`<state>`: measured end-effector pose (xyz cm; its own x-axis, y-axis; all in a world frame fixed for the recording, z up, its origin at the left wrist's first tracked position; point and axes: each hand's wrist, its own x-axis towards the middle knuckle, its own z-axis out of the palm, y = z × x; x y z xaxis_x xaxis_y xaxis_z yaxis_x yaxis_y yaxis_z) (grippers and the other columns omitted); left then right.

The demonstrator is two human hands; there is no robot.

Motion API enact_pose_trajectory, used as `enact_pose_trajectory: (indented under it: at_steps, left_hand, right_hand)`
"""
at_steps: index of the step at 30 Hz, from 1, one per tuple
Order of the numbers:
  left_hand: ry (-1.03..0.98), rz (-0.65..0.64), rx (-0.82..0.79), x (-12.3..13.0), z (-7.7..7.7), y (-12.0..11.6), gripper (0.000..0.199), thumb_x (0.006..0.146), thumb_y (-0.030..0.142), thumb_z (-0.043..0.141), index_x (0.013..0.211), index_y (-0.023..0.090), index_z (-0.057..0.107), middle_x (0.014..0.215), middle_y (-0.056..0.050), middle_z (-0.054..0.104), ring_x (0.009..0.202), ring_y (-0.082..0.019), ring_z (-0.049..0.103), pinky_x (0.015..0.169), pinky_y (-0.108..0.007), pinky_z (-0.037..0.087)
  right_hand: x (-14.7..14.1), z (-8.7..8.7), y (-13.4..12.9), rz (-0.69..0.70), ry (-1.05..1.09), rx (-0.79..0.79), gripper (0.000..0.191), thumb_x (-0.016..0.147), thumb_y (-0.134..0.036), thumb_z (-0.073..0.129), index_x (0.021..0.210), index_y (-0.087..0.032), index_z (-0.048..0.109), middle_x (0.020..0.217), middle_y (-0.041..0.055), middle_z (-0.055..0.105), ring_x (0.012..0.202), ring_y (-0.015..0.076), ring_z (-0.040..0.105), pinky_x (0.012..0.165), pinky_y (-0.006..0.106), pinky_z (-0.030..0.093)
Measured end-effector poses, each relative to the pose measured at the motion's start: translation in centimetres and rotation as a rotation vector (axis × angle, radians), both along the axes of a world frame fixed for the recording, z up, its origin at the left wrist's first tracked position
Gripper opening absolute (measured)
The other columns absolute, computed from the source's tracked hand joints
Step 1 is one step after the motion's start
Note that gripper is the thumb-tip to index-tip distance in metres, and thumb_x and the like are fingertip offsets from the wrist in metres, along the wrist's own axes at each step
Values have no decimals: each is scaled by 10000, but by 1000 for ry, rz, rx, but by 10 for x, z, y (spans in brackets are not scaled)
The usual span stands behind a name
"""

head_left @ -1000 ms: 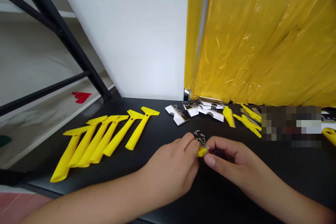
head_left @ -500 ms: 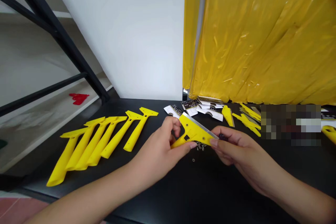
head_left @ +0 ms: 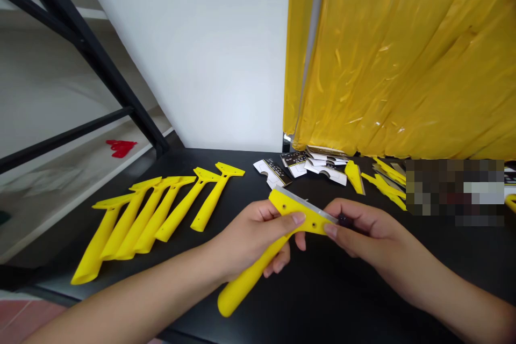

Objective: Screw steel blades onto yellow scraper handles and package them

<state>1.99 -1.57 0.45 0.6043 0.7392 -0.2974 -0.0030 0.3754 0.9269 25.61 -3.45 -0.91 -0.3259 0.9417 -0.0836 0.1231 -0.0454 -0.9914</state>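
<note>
- Left hand point(head_left: 252, 236) closes around the head of a yellow scraper point(head_left: 284, 205), thumb on top, handle slanting down past the palm.
- Right hand point(head_left: 366, 231) pinches the head's other end, beside a small dark object point(head_left: 344, 220).
- The scraper is held over the black table point(head_left: 342, 301), steel blade point(head_left: 306, 205) along its far edge.
- More scrapers point(head_left: 169, 215) lie in a row to the left; white cards point(head_left: 274, 172) lie ahead.

Small-parts assembly workshop: black-topped workbench point(head_left: 342, 290) carrying rows of yellow plastic scraper bodies point(head_left: 121, 226) and printed black-and-white card packaging point(head_left: 274, 172), beside glossy yellow plastic sheeting point(head_left: 403, 54) and black metal shelving point(head_left: 94, 59)
</note>
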Motion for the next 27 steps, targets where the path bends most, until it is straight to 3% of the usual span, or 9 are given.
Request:
enact_pose_trajectory:
  at_steps: [5,8,11,14,22,27]
  left_hand:
    - [-66,248,33,-1,1,5,377,1018,461,678,777,179,611,501,51,538,363,-69,440,360,-156,368]
    - [-129,354,54,-3,5,8,347,1012,421,696,781,186,586,548,52,567,366,-61,426,362,-163,371]
    - [-146,345,66,-3,5,8,371,1015,429,688,758,181,586,542,51,551,370,-61,423,361,-165,368]
    - [-148,318,60,-2,1,6,371,1016,431,685,758,178,597,533,51,542,370,-63,425,360,-166,370]
    - [-156,287,-16,0,-5,4,365,1011,441,690,774,180,599,549,49,560,359,-60,426,344,-160,355]
    - [-161,239,-46,1,-5,3,379,1014,454,678,762,180,606,516,55,528,352,-66,417,350,-166,365]
  right_hand:
    - [3,-10,5,-69,-224,79,305,970,-562,689,984,-260,728,848,11,642,761,175,538,646,291,413]
    - [3,-22,3,28,-428,199,201,1019,-463,641,1037,-284,732,860,7,684,764,184,602,663,298,456]
    - [-1,-33,-3,188,-600,452,171,1031,-289,609,1151,-300,731,995,15,756,849,198,693,768,327,515]
    - [-5,-41,-7,260,-702,636,208,1027,-216,587,1172,-283,720,1063,33,767,902,222,727,811,362,537]
    - [-12,-46,-3,298,-854,785,223,1049,-165,498,1046,-241,708,898,23,733,780,225,721,679,352,522]
    - [-14,-47,-2,311,-923,802,180,968,-99,541,999,-215,676,890,35,744,754,240,739,662,357,523]
